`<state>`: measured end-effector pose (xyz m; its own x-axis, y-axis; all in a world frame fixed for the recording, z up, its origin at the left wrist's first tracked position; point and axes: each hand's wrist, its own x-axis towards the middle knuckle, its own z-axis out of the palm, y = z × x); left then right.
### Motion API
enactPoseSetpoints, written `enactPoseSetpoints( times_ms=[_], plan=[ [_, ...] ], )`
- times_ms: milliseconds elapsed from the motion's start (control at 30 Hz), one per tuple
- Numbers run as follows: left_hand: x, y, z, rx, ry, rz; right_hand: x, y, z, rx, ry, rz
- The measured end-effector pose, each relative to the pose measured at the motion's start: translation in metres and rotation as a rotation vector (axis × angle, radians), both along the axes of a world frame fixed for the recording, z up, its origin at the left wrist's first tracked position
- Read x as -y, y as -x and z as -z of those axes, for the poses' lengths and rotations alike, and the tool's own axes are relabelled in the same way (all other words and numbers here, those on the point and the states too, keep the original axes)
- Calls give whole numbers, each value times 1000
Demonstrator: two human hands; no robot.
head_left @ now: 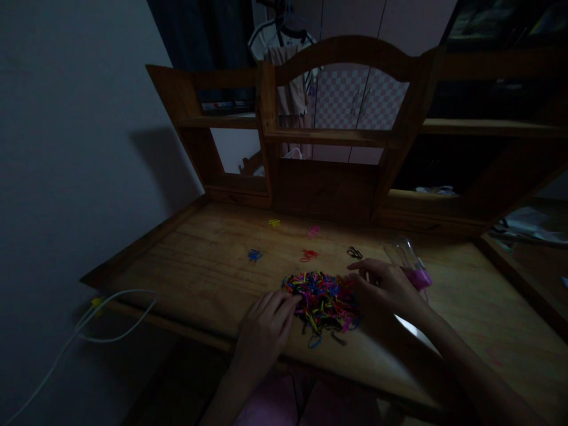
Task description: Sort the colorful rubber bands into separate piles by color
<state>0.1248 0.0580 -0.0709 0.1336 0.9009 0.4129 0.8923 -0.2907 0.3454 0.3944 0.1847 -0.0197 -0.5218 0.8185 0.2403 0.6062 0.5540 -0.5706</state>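
A heap of small rubber bands in many colours (323, 299) lies on the wooden desk (199, 266) in front of me. My left hand (266, 322) rests at the heap's left edge, fingers curled down onto the bands. My right hand (384, 284) sits at the heap's right edge with fingers stretched toward the bands. Beyond the heap lie small sorted clusters: yellow (274, 223), pink (313, 231), blue (254, 255), red (308, 255) and black (354, 253).
A clear bottle with a pink cap (410, 263) lies on its side just behind my right hand. A wooden hutch with shelves (328, 136) stands at the desk's back. White cables (110, 313) hang off the left edge. The room is dim.
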Motion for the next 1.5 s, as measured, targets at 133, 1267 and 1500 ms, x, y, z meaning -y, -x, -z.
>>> enactPoseSetpoints(
  times_ms=[133, 1267, 1500],
  plan=[
    [0, 0, -1, -2, 1, -6, 1, 1, -1, 3, 6, -10],
    [0, 0, -3, -29, -9, 15, 6, -4, -8, 107, 210, -176],
    [0, -1, -2, -26, -33, 19, 8, 0, -5, 74, 249, -188]
  ],
)
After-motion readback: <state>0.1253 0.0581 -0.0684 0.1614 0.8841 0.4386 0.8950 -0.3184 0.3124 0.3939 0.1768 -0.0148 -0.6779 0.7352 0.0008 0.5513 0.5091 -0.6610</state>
